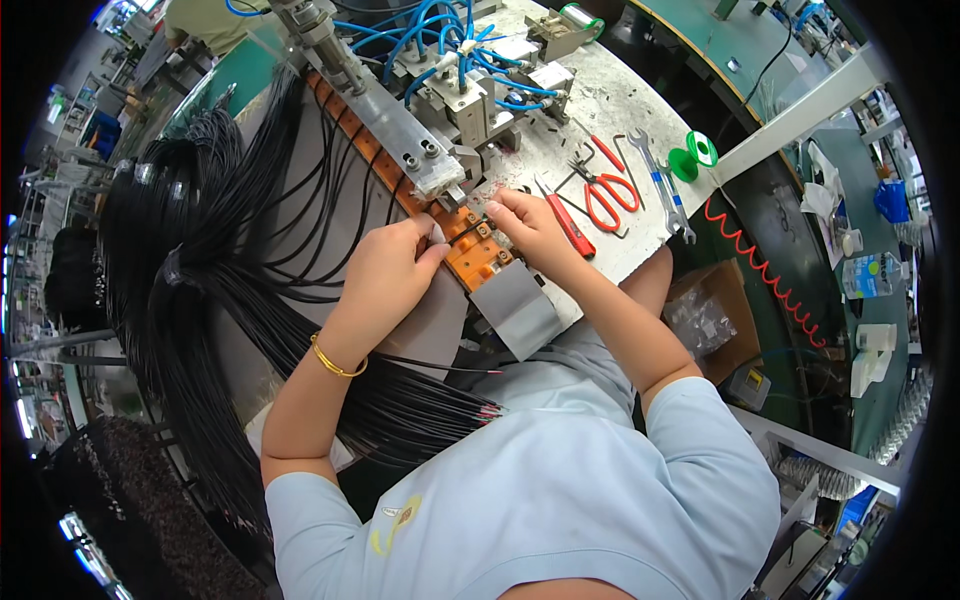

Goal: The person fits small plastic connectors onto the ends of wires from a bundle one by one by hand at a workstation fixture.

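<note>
Over an orange fixture rail (478, 266) in front of a metal press head, my hands work close together. My left hand (392, 270) is closed in a pinch on a black cable (466, 234), which lies across the rail. Something white covers or sits at its fingertips. My right hand (535, 232) is bent at the cable's far end, thumb and fingers together; what lies between them is too small to tell. A grey metal plate (516, 308) sits at the rail's near end. Many black cables (240, 260) hang in a thick tied bundle to my left.
Right of the rail lie a red-handled knife (570, 228), red scissors (608, 202), spanners (660, 185) and a green solder spool (692, 157). Blue air tubes (430, 35) run over the machine. A cardboard box (722, 318) stands below right; a red coiled hose (765, 270) hangs beyond.
</note>
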Action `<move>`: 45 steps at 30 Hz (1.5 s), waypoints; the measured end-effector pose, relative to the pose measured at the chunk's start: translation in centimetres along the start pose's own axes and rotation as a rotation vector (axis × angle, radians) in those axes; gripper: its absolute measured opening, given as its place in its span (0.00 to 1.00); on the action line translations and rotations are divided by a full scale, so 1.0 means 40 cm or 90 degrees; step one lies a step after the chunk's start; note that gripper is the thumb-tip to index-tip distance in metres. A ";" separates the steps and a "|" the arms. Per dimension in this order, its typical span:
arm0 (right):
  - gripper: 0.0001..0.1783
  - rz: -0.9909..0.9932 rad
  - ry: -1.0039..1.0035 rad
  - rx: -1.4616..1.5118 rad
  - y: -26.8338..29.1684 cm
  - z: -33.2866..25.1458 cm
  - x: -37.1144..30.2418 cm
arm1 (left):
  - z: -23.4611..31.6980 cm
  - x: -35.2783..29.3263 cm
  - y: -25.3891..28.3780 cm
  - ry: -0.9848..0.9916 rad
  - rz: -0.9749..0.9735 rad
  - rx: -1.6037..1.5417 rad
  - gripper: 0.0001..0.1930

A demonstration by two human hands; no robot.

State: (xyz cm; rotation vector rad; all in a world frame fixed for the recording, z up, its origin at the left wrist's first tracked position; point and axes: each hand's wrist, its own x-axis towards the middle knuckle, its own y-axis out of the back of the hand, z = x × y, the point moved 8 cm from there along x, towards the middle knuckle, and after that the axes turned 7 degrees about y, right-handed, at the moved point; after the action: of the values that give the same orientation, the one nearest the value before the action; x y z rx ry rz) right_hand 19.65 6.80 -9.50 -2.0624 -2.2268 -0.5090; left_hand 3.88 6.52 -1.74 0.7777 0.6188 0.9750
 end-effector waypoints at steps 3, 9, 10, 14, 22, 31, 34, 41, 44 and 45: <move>0.13 0.012 0.029 -0.049 0.005 -0.014 0.003 | 0.026 -0.002 0.019 -0.084 0.098 0.089 0.09; 0.09 0.125 0.218 -0.319 0.040 -0.161 -0.011 | -0.017 0.002 -0.019 0.147 -0.113 -0.266 0.09; 0.08 0.086 0.257 -0.263 0.022 -0.183 -0.010 | -0.016 0.002 -0.026 0.138 -0.127 -0.266 0.09; 0.06 -0.005 0.283 -0.113 -0.005 -0.211 -0.013 | -0.001 -0.001 -0.034 0.068 -0.159 -0.334 0.08; 0.06 -0.046 0.282 -0.181 -0.001 -0.235 -0.014 | -0.017 0.015 -0.030 0.016 -0.107 -0.417 0.08; 0.05 0.015 0.311 -0.341 -0.039 -0.269 -0.031 | -0.013 0.006 -0.009 0.061 0.003 -0.269 0.08; 0.05 0.019 0.322 -0.407 -0.030 -0.265 -0.034 | -0.006 0.004 -0.006 0.045 0.004 -0.328 0.08; 0.08 -0.026 0.232 -0.151 -0.014 -0.199 -0.003 | 0.016 -0.001 0.009 0.027 -0.043 -0.275 0.06; 0.07 -0.052 0.191 -0.120 -0.010 -0.181 -0.003 | 0.050 -0.015 0.039 0.012 -0.014 -0.217 0.05; 0.07 -0.052 0.191 -0.120 -0.006 -0.180 -0.003 | 0.061 -0.021 0.054 -0.002 0.019 -0.184 0.05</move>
State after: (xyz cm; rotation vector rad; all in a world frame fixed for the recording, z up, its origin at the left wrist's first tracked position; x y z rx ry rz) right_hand 18.17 4.62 -2.78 -1.8300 -2.1607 -0.9975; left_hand 4.31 5.80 1.51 0.5336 0.4517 1.0632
